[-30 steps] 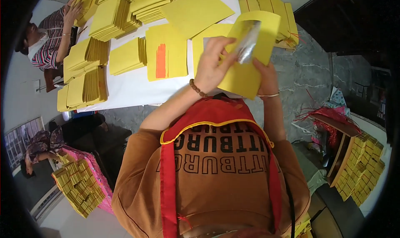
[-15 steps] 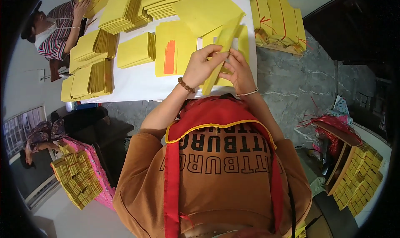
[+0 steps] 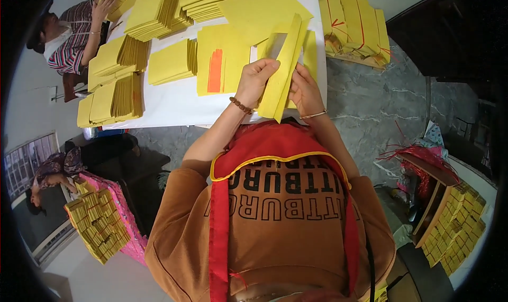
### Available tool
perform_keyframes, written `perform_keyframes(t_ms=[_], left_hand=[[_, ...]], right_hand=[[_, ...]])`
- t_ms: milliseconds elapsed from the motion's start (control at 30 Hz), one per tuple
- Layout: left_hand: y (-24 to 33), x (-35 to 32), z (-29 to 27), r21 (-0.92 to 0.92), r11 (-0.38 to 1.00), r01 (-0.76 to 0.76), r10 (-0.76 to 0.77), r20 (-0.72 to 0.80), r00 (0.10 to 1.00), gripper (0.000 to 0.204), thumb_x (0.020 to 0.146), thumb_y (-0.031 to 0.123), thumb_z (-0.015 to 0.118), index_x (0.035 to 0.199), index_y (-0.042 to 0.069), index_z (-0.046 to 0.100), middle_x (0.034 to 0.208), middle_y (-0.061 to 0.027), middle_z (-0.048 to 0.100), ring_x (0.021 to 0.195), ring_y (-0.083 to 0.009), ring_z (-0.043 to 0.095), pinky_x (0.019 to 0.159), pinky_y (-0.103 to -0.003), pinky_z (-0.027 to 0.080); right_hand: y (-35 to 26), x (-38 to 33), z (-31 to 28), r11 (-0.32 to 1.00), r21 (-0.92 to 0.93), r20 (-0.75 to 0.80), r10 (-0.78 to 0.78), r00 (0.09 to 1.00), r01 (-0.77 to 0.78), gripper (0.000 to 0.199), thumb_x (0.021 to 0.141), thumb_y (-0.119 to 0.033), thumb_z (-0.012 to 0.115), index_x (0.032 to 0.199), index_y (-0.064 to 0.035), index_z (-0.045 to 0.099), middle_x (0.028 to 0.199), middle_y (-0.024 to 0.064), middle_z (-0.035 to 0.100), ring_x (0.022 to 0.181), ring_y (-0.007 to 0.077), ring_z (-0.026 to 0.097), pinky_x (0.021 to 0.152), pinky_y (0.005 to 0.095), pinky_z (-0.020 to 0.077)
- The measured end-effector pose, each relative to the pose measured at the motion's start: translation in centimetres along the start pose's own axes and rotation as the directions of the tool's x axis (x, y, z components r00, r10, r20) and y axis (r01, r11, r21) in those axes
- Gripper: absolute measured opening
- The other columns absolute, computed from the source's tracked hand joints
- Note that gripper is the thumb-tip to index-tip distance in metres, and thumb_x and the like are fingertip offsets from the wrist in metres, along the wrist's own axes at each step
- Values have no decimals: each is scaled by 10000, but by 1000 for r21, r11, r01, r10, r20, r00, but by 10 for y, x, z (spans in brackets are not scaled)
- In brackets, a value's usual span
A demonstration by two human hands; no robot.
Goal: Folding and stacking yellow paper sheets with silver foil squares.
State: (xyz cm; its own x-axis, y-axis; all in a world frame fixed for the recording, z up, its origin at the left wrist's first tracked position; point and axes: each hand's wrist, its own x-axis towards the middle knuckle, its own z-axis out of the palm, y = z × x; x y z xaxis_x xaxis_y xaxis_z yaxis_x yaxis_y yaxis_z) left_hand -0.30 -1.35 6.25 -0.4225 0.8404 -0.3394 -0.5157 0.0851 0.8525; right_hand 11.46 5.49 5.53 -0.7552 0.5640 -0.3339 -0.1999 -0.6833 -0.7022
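A folded sheet of yellow paper is held up tilted above the table's near edge, its long narrow folds standing partly apart. My left hand pinches its left side, the thumb lying on the paper. On the other side, my right hand has its fingers bent against the paper's right edge, some of them hidden behind it. Left of my hands lies a yellow sheet with an orange-red patch. Beyond them a large loose yellow sheet lies askew.
Stacks of folded yellow paper cover the left of the white table. Bundles tied with red string stand beyond its right edge. A person in a striped top handles paper at the far left; another person is by a pink-covered table.
The narrow strip of paper has been turned and opened wider in my hands. My left hand has shifted slightly down and left, away from my right fingers.
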Motion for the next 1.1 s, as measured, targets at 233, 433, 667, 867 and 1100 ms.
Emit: perform_keyframes(t_ms=[233, 433, 667, 867, 1100], left_hand=[[-5, 2, 1, -36, 999, -24, 24, -10, 1000, 173, 832, 162, 529, 864, -2, 571, 734, -26, 587, 610, -66, 542, 537, -196, 448], [-3, 2, -3, -89, 996, -8, 6, -27, 1000, 163, 826, 143, 533, 876, -8, 567, 761, -33, 590, 637, -74, 553, 571, -205, 461], [-5, 3, -5, -180, 983, 40, -43, -14, 999, 135, 809, 109, 542, 863, -13, 563, 762, -47, 591, 649, -93, 563, 583, -216, 472], [-6, 4, -1, -239, 971, 31, -37, -21, 999, 97, 791, 79, 551, 830, -10, 562, 713, -34, 575, 601, -77, 532, 539, -197, 445], [-12, 9, -8, -216, 976, 31, -31, 4, 1000, 55, 780, 49, 544, 796, -2, 558, 661, -16, 550, 528, -40, 465, 447, -155, 355]], right_hand=[[5, 5, -8, 956, 293, 26, -19, 999, 11, 371, 893, -251, 370, 1179, -14, 367, 1096, 88, 501, 980, 177, 517, 825, 294, 429], [12, 6, -20, 975, 220, 17, 9, 1000, -13, 353, 852, -205, 427, 1138, 1, 408, 1065, 100, 523, 942, 193, 536, 823, 303, 426], [14, 6, -20, 986, 161, -21, 32, 999, -28, 316, 810, -150, 470, 1079, 14, 448, 986, 103, 539, 868, 184, 549, 759, 292, 440], [15, 6, -20, 982, 189, -32, 23, 999, -16, 329, 815, -161, 478, 1092, 12, 436, 1002, 101, 534, 887, 186, 543, 770, 295, 434], [13, 5, -18, 976, 215, -41, 40, 998, -30, 343, 833, -188, 449, 1110, 13, 422, 1019, 94, 528, 903, 183, 535, 792, 304, 422]])
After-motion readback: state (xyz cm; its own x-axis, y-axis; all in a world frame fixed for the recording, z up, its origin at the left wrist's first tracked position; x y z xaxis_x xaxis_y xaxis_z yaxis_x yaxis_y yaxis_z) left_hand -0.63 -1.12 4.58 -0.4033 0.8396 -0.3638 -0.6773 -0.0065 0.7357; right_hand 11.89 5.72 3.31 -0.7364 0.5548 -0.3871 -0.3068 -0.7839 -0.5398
